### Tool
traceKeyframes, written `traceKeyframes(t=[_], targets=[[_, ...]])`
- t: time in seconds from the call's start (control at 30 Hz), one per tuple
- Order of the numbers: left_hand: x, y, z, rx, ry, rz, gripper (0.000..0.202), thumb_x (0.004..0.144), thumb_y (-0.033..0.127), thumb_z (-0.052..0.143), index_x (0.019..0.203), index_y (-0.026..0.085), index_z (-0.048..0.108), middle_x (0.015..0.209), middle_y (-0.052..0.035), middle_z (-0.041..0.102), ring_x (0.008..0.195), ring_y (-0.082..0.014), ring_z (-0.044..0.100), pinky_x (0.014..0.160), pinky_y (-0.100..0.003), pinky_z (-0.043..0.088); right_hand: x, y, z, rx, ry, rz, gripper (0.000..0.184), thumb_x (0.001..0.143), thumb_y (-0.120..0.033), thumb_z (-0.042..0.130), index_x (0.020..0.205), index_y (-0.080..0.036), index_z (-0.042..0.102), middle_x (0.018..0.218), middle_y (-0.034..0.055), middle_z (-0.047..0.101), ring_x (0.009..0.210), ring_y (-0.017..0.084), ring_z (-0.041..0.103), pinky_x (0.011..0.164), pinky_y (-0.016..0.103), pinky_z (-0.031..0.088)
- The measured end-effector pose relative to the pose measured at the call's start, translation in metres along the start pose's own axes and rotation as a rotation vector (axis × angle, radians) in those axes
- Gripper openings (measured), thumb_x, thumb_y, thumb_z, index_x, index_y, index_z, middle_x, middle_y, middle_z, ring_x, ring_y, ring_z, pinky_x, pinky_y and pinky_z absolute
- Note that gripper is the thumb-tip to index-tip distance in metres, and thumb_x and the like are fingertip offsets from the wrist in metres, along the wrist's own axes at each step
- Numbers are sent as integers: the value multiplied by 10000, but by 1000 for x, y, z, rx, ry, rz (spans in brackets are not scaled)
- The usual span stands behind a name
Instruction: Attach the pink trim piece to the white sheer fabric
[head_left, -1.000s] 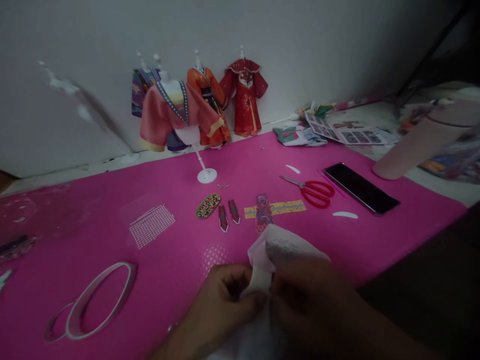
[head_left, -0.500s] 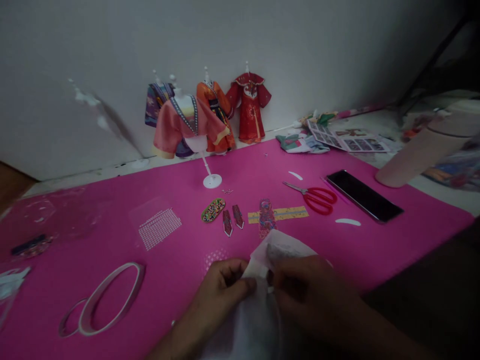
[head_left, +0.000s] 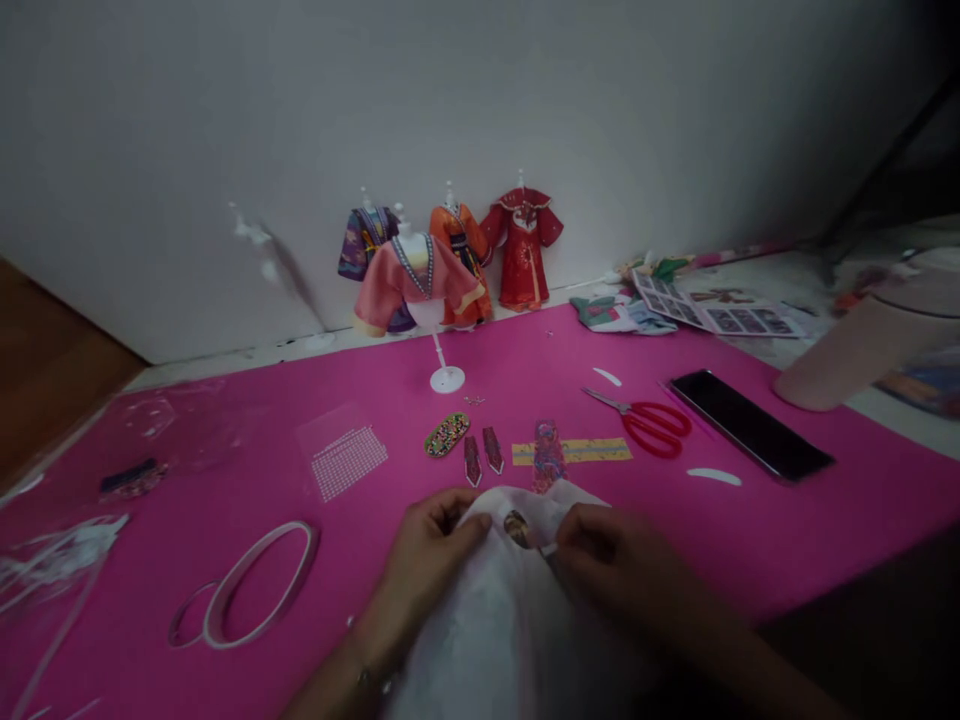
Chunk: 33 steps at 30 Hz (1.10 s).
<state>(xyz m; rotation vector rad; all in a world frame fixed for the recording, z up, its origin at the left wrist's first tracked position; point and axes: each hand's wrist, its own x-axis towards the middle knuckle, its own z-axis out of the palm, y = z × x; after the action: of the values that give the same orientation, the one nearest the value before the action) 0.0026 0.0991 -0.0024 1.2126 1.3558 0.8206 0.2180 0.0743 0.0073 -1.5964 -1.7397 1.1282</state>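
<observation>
- Both grips are closed on the white fabric [head_left: 502,620]: the left hand [head_left: 431,545] pinches its upper left edge, and the right hand [head_left: 607,560] pinches its upper right part, next to a small dark oval piece [head_left: 516,527] seen on the cloth between the two thumbs.
- A change from half a second ago is noted: the fabric, then bunched up into a raised fold between the hands, is now laid flatter, and the oval piece, hidden before, is uncovered; by this it is judged that the cloth has been opened out to get at that piece.
- The fabric is spread over the near edge of the pink mat [head_left: 225,420], which covers the surface, and runs down toward the person.
- Just beyond the fabric, patterned strips [head_left: 547,455] and a beaded oval [head_left: 446,435] are laid in a row on the mat.
- To the right of the fabric and farther off, red scissors [head_left: 649,425] and a black phone [head_left: 750,438] are found side by side.
- To the left of the fabric, a ring of tape [head_left: 259,585] and a sheet of small gems [head_left: 349,462] are seen.
- Farthest from the fabric, by the wall, miniature robes on stands [head_left: 450,265] are set.
</observation>
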Motion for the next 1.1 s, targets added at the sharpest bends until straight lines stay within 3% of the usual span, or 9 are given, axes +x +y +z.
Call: traceKeyframes(t=[0.07,0.17,0.33,0.43,0.57,0.67,0.77,0.9,1.1], targets=[[4,-4,-3,36,69,71,321,741,337,644,1019,177,661,674,21,636,583,-142,581,527,-242,428,4,2,1,36,2,-9,100,730,-231,573,646,-198,618,547,-44,523,534,114,459,496,223,305],[6,-7,-7,128,159,193,309,777,290,626,1068,184,632,603,59,544,532,-134,516,503,-240,381,9,2,0,91,6,-5,98,715,-215,544,643,-196,608,570,-38,520,561,122,474,519,226,333],[-5,6,-9,282,220,479,111,847,275,619,914,218,686,913,-47,649,874,-212,601,785,-360,455,8,2,0,134,20,-58,115,701,-229,543,662,-201,647,552,-41,511,542,125,463,506,232,324],[-17,14,-4,336,121,637,101,857,265,624,862,250,723,902,-41,629,907,-217,596,827,-381,451,4,0,2,139,41,-117,134,706,-255,558,646,-203,665,549,-33,532,534,129,468,504,240,333],[-25,11,6,376,-82,799,117,881,256,653,992,261,692,940,-42,628,927,-215,598,830,-389,457,-3,-5,8,126,59,-192,155,704,-255,563,644,-210,698,511,-37,520,506,131,475,493,242,340],[-26,8,12,363,-100,844,61,900,272,655,953,244,650,940,-29,641,929,-194,610,846,-377,459,-5,-5,14,89,66,-239,171,709,-270,570,653,-219,723,497,-34,534,487,134,490,483,239,351],[-27,8,14,420,-33,923,50,923,261,608,891,224,617,901,-16,651,881,-165,625,817,-348,462,-5,2,18,44,49,-264,194,748,-321,576,656,-228,719,524,-24,585,505,146,528,496,244,378],[-30,8,14,574,138,1032,43,889,196,578,863,205,611,861,-25,667,822,-164,612,769,-350,429,2,20,16,-6,22,-222,298,835,-434,541,655,-236,672,570,-21,618,558,165,575,520,242,420],[-32,14,5,892,428,1166,124,920,181,537,877,202,651,785,-14,684,705,-147,560,694,-345,358,19,40,13,-53,-40,-211,317,794,-497,538,645,-251,673,596,-18,661,593,191,641,552,240,480]])
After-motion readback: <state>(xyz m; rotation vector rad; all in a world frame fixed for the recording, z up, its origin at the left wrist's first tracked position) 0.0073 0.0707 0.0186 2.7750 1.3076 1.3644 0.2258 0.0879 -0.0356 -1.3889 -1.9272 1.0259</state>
